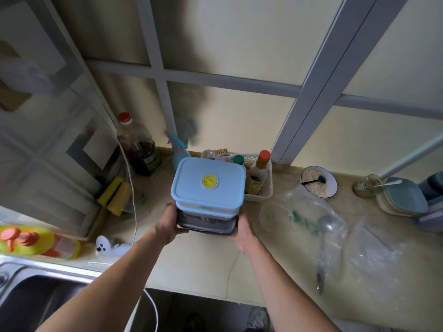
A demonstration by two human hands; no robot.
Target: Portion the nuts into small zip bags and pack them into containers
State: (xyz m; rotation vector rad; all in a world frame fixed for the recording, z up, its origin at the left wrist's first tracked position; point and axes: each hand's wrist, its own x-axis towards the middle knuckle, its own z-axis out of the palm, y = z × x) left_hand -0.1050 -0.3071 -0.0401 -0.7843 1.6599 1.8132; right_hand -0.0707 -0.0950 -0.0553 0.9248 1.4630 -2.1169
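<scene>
Fingers of left hand (167,224) and right hand (242,232) wrap around the bottom of a container stack (208,195), held level above the counter (208,264); long axis left-right, blue lid (208,182) up.

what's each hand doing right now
Left hand: gripping the left side of the stacked containers.
Right hand: gripping the stack's right side.

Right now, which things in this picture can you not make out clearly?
- Head view: contents of the stacked containers; the blue lid and the left hand and right hand hide them.
- Whether the stack rests on the counter: cannot tell.
- Label of the dark bottle: blurred.
- Sink: cut off by the frame edge.
</scene>
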